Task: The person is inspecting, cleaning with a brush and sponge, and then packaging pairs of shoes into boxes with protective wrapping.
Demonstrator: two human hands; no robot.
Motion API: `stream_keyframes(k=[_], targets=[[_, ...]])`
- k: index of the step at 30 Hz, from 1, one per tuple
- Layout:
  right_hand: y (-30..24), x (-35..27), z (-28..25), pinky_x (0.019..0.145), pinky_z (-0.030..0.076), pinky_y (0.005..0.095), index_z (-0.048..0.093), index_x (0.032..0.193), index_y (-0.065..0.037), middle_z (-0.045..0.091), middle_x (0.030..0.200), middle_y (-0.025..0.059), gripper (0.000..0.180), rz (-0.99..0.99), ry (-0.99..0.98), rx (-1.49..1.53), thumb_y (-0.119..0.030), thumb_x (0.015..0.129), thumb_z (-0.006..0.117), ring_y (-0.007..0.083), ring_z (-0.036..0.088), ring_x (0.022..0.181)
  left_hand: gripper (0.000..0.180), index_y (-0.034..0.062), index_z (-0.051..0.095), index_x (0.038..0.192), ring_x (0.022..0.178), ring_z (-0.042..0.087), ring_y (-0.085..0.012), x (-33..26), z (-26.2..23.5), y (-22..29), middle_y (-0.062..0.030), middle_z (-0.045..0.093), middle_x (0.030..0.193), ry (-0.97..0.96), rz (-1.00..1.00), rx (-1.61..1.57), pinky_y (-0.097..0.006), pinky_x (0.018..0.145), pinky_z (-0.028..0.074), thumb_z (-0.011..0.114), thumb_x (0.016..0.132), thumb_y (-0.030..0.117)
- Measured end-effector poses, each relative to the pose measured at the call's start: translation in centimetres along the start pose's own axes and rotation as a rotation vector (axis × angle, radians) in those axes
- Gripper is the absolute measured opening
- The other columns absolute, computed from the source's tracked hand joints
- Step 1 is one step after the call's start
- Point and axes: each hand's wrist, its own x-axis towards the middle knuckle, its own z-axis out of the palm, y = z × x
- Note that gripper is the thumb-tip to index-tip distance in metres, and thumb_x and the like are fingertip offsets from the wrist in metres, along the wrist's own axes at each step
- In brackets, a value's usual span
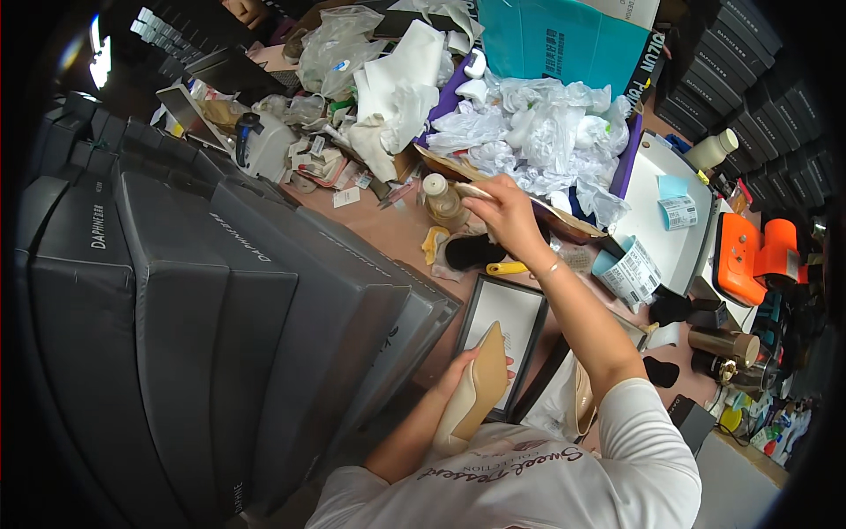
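Note:
My left hand (452,372) is closed around a beige pointed-toe pump (483,385), held close to my body with its tan sole turned up. My right hand (508,214) is stretched forward over the table, its fingers pinching a small pale flat thing (473,190) whose kind I cannot make out. Just left of those fingers stands a clear bottle (444,210) with a white cap. A black pad (471,253) and a yellow-handled tool (505,268) lie below the hand. An open shoebox (577,388) near my right forearm holds another beige shoe (582,398) and white paper.
Dark grey shoeboxes (176,273) stand in a row along the left. A purple-edged box (627,159) full of crumpled white plastic (546,123) lies ahead. An orange tape dispenser (740,260), a label roll (630,271) and a brown flask (724,346) are on the right.

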Motion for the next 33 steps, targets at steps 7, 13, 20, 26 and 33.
stream_keyframes(k=[7, 13, 20, 26, 33], targets=[[0.2, 4.2, 5.3, 0.064, 0.048, 0.0386, 0.063, 0.109, -0.012, 0.054, 0.092, 0.0112, 0.030, -0.383, -0.079, -0.615, -0.028, 0.084, 0.063, 0.0294, 0.058, 0.080, 0.075, 0.0056, 0.026, 0.145, 0.107, 0.057, -0.0357, 0.5, 2.2, 2.8, -0.0225, 0.052, 0.122, -0.153, 0.201, -0.099, -0.046, 0.093, 0.047, 0.044, 0.089, 0.052], [-0.1, 3.4, 4.0, 0.061, 0.048, 0.0391, 0.063, 0.100, -0.009, 0.055, 0.092, 0.0119, 0.024, -0.309, -0.003, -0.442, -0.028, 0.085, 0.062, 0.0302, 0.058, 0.078, 0.077, 0.0043, 0.025, 0.144, 0.104, 0.058, -0.0359, -0.1, 1.2, 1.8, -0.0224, 0.052, 0.120, -0.086, 0.186, -0.072, -0.048, 0.090, 0.048, 0.044, 0.088, 0.054], [1.9, -3.4, 2.3, 0.075, 0.036, 0.0357, 0.064, 0.083, -0.007, 0.055, 0.083, 0.0063, 0.013, -0.232, -0.154, -0.766, -0.014, 0.076, 0.056, 0.0231, 0.049, 0.090, 0.074, 0.0046, 0.027, 0.143, 0.104, 0.058, -0.0357, -0.9, -0.1, 0.9, -0.0223, 0.052, 0.118, -0.022, 0.190, -0.137, -0.048, 0.092, 0.047, 0.042, 0.090, 0.053], [6.6, -3.2, 11.7, 0.061, 0.052, 0.0387, 0.067, 0.079, -0.006, 0.064, 0.091, 0.0107, 0.013, -0.291, -0.628, -0.773, -0.016, 0.076, 0.061, 0.0261, 0.066, 0.083, 0.074, 0.0039, 0.028, 0.143, 0.104, 0.058, -0.0358, -0.2, 0.3, 0.2, -0.0224, 0.053, 0.120, -0.026, 0.131, -0.108, -0.048, 0.091, 0.047, 0.041, 0.090, 0.054], [2.5, -2.6, 9.4, 0.059, 0.051, 0.0336, 0.056, 0.111, -0.008, 0.065, 0.091, 0.0079, 0.028, -0.024, -0.533, -0.559, -0.018, 0.086, 0.059, 0.0215, 0.066, 0.077, 0.073, 0.0039, 0.027, 0.144, 0.105, 0.058, -0.0364, -1.0, -0.1, 0.1, -0.0231, 0.053, 0.120, -0.017, 0.142, -0.120, -0.047, 0.092, 0.047, 0.040, 0.091, 0.053]])
